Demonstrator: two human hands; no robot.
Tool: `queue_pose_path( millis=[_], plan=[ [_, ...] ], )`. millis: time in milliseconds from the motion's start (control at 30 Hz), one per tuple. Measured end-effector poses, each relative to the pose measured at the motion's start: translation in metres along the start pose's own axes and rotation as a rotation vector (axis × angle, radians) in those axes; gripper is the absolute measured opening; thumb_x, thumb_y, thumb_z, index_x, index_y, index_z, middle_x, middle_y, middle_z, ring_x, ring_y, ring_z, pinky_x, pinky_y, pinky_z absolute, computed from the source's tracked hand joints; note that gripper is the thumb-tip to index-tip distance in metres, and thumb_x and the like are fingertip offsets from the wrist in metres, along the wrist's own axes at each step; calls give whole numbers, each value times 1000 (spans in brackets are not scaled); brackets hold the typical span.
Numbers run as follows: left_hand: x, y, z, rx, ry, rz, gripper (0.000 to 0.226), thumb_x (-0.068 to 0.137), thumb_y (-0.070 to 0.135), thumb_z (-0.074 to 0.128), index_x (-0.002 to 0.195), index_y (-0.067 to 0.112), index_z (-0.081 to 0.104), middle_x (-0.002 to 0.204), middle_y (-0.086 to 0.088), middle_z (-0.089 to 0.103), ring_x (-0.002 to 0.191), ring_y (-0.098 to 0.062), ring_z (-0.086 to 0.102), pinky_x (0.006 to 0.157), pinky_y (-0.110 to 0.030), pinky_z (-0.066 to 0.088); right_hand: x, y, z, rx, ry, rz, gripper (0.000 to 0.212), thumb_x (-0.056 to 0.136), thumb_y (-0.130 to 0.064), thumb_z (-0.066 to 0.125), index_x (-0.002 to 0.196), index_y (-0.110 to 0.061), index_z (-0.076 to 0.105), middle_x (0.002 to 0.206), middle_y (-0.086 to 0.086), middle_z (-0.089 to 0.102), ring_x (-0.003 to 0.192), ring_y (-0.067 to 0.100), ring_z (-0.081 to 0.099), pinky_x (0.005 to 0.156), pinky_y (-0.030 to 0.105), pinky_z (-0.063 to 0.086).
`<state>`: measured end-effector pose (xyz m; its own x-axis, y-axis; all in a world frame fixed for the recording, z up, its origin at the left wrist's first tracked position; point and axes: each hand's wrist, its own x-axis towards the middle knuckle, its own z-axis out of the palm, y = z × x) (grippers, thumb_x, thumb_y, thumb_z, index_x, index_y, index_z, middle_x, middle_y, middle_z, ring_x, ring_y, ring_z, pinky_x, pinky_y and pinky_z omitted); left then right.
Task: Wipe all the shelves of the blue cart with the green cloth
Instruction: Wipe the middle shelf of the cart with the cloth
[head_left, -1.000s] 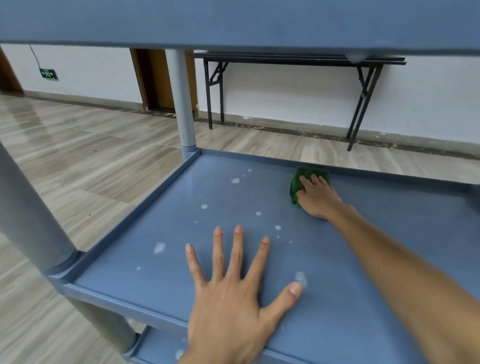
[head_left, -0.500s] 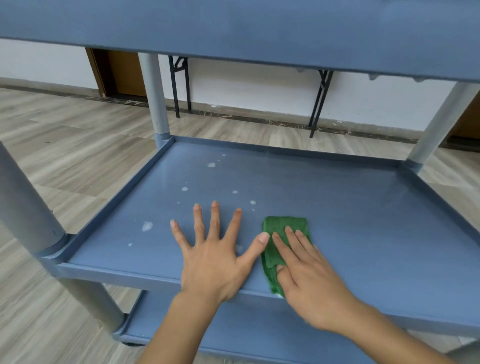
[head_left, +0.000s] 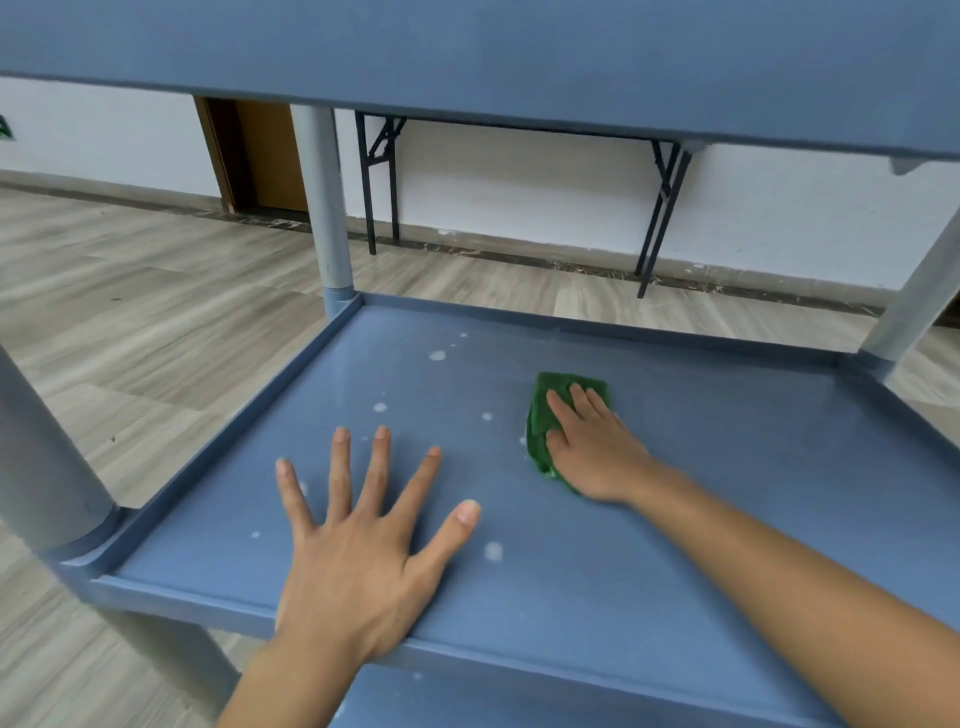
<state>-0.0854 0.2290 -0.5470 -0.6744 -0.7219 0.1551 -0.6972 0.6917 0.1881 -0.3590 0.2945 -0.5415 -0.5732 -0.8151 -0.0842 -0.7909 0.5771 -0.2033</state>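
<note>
I look at the middle shelf (head_left: 727, 467) of the blue cart, a flat blue tray with a low rim. White spots dot its left half. My right hand (head_left: 592, 447) presses flat on the green cloth (head_left: 543, 415) near the shelf's middle, fingers pointing away from me. The cloth shows past my fingertips and thumb side. Near the front edge my left hand (head_left: 363, 540) lies flat on the shelf with fingers spread, holding nothing. The upper shelf (head_left: 467, 52) hangs overhead. A strip of the bottom shelf (head_left: 467, 696) shows below the front rim.
Grey posts stand at the corners: near left (head_left: 47, 467), far left (head_left: 327, 202), far right (head_left: 919, 296). Beyond the cart are a wood-look floor (head_left: 130, 312), a white wall, a brown door (head_left: 260, 156) and a black folding table's legs (head_left: 660, 208).
My right hand has pushed the cloth from the front edge back toward the shelf's middle, after pulling it forward from the far side. My left hand stays flat near the front.
</note>
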Motion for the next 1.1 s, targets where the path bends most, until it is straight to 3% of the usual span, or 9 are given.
queue_pose_path(
  millis=[267, 500, 700, 900, 1100],
  plan=[
    [-3, 2, -1, -9, -8, 37, 76, 70, 94, -20, 142, 72, -13, 162, 18, -30, 140, -12, -48, 112, -61, -30, 131, 9, -23, 13, -15, 65, 65, 98, -42, 20, 158, -25, 2, 166, 5, -8, 152, 25, -7, 122, 48, 4],
    [0, 3, -4, -38, -3, 29, 83, 70, 96, -16, 147, 68, -4, 165, 17, -22, 143, -11, -44, 114, -60, -28, 149, 6, -24, 25, -10, 104, 66, 96, -39, 24, 158, -26, 3, 166, 6, -6, 152, 26, -6, 122, 49, 4],
    [1, 2, -4, -75, -23, 16, 88, 70, 95, -16, 152, 62, -6, 169, 14, -17, 144, -12, -43, 114, -58, -28, 87, -11, -10, 29, 9, 77, 66, 98, -40, 22, 158, -23, 2, 166, 8, -4, 152, 27, -4, 123, 47, 4],
    [3, 0, 1, -104, -28, 22, 89, 73, 95, -13, 153, 59, -4, 170, 10, -11, 148, -16, -37, 113, -60, -29, -36, -35, 13, 20, 19, 7, 61, 101, -39, 21, 158, -27, 2, 166, 3, -6, 152, 22, -6, 124, 42, 1],
    [1, 0, 2, -119, -8, 45, 89, 74, 96, -10, 154, 58, -2, 171, 8, -8, 150, -18, -34, 111, -60, -31, -164, -52, 27, -14, 20, -90, 62, 101, -43, 17, 156, -32, -9, 163, -6, -21, 149, 12, -22, 123, 35, -7]
  ],
)
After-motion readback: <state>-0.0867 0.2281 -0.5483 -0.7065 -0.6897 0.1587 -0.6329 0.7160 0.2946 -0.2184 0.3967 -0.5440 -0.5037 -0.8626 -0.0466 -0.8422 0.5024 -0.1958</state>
